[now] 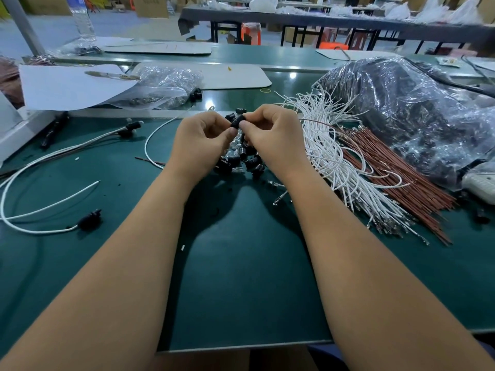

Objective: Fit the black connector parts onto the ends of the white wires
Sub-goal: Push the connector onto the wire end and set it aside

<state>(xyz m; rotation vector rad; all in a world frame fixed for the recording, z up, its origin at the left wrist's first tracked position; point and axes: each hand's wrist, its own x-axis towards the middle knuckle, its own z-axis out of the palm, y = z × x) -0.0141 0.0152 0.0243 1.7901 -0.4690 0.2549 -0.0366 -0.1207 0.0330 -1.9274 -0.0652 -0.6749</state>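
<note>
Both hands meet over the middle of the green mat. My left hand and my right hand pinch one small black connector part between their fingertips, above a loose pile of black connector parts. A thick bundle of white wires with metal terminals lies to the right of my right hand. One white wire curves on the mat left of my left hand. Whether a wire is in the held part is hidden by the fingers.
Finished white wires with black connectors lie at the left. Brown wires lie beside the white bundle, with a large plastic bag of dark parts behind. A smaller clear bag and white paper sit at the back left.
</note>
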